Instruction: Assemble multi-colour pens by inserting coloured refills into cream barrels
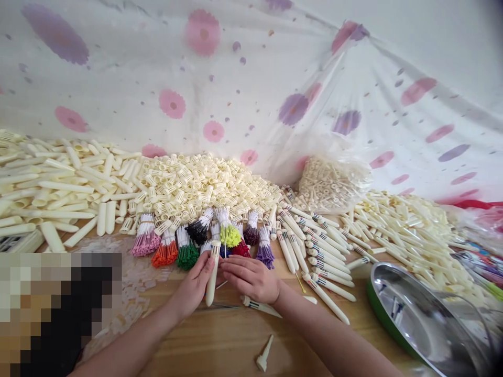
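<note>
The cream pen partly hides the left hand, and the bottom edge crops the metal bowl.

Pen barrel in left hand — hard-looking plastic, smooth, soft sheen. Refill bundles just beyond both hands: plastic-looking, slim matt stems, glossier ends. Clear pieces left of left hand: translucent plastic, slick-looking. Desk under hands: wood-grain surface, smooth, faint sheen. Basin right of right hand — polished metal inside, mirror-bright, glossy outside. Bag beyond right hand: thin clear plastic, crinkled. Sheet farthest from hands: thin plastic-looking film, creased.
</note>
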The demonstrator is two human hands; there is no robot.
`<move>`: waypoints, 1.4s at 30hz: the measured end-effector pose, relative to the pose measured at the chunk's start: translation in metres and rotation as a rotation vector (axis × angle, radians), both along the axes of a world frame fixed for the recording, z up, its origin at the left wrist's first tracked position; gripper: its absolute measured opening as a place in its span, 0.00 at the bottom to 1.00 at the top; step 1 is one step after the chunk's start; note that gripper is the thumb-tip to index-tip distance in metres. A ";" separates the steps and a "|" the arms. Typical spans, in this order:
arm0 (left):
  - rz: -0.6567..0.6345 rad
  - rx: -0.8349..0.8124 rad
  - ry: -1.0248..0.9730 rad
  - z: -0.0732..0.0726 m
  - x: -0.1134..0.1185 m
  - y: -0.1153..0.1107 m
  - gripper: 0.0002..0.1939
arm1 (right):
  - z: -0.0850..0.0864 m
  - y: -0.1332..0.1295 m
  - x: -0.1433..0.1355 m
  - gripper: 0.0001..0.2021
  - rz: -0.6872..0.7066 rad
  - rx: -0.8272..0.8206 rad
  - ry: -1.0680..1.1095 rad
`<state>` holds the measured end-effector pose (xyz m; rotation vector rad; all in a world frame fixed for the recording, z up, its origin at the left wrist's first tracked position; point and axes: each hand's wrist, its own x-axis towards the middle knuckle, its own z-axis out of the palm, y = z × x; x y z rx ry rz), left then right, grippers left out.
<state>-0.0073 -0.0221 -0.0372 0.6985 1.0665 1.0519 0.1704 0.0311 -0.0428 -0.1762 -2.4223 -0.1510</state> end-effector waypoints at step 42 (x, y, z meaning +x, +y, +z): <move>-0.168 0.369 0.774 0.004 -0.035 -0.016 0.10 | 0.057 -0.009 -0.043 0.05 -0.175 -1.524 0.874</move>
